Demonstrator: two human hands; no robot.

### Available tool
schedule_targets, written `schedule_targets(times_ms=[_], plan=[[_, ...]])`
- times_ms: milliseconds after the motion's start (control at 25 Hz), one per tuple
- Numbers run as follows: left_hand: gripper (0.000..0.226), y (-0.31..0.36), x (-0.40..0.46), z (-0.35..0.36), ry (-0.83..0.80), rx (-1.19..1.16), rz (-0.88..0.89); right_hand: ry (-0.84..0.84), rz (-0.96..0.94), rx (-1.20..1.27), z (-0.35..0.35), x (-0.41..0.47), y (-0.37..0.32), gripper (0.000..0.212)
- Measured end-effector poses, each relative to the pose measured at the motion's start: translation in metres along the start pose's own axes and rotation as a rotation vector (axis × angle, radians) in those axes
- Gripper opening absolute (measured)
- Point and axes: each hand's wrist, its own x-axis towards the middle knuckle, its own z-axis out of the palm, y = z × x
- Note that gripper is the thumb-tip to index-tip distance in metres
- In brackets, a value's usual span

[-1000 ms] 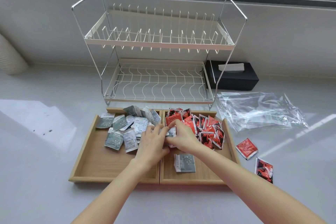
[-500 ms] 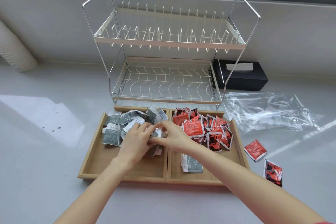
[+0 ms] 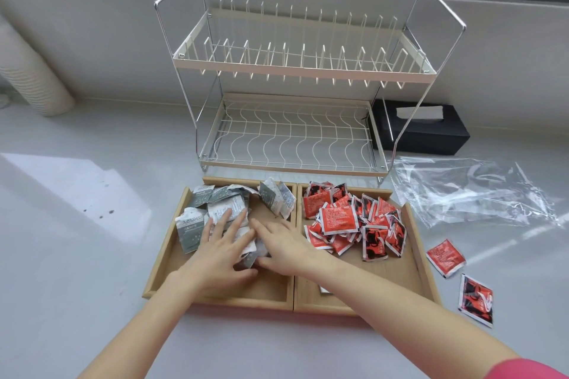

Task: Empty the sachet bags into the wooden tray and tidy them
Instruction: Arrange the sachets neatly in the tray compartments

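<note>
A wooden tray [image 3: 294,301] with two compartments lies in front of me. Grey sachets [image 3: 197,218] fill the far part of its left compartment, red sachets [image 3: 351,221] are piled in the right one. My left hand [image 3: 220,251] lies flat, fingers spread, on the grey sachets. My right hand [image 3: 284,243] reaches across the divider and presses flat on grey sachets beside it. One grey sachet [image 3: 324,289] in the right compartment is mostly hidden under my right forearm. Two red sachets [image 3: 445,257] [image 3: 475,300] lie on the counter right of the tray.
A two-tier wire dish rack [image 3: 292,95] stands just behind the tray. A black tissue box [image 3: 421,129] sits behind the rack's right leg. Empty clear plastic bags [image 3: 471,191] lie at the right. A white ribbed hose [image 3: 27,71] is at the far left.
Both hands have gone from pinching sachets at the divider to lying flat on the grey pile in the left compartment. The grey sachets are pushed further left. The camera has shifted left.
</note>
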Motion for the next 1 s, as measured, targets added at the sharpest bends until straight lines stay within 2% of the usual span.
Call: schedule_targets(times_ms=[80, 160, 200, 360, 400, 560, 720, 880, 1000], plan=[[0.104, 0.003, -0.002, -0.002, -0.12, 0.016, -0.016, -0.019, -0.029, -0.025, 0.006, -0.002, 0.001, 0.07], [0.117, 0.007, -0.001, -0.006, -0.126, -0.036, -0.028, -0.004, -0.054, 0.022, 0.001, -0.006, 0.004, 0.068], [0.116, 0.009, 0.0, -0.009, -0.102, -0.076, -0.036, 0.014, -0.057, 0.077, -0.005, -0.01, 0.005, 0.066], [0.076, 0.032, 0.01, -0.016, 0.252, -0.135, 0.075, 0.148, 0.004, 0.314, -0.027, -0.04, 0.023, 0.052], [0.071, 0.043, 0.014, -0.018, 0.269, -0.147, 0.098, 0.175, 0.029, 0.31, -0.028, -0.052, 0.032, 0.047], [0.073, 0.087, 0.023, -0.012, 0.127, -0.125, 0.151, 0.157, 0.179, 0.233, -0.015, -0.09, 0.068, 0.035], [0.051, 0.124, 0.026, 0.006, 0.001, 0.055, 0.171, 0.1, 0.297, 0.241, 0.001, -0.115, 0.085, 0.042], [0.053, 0.137, 0.026, 0.015, -0.001, 0.075, 0.135, 0.115, 0.336, 0.225, 0.012, -0.12, 0.085, 0.041], [0.049, 0.14, 0.026, 0.018, -0.008, -0.006, 0.109, 0.154, 0.341, 0.28, 0.013, -0.119, 0.084, 0.027]])
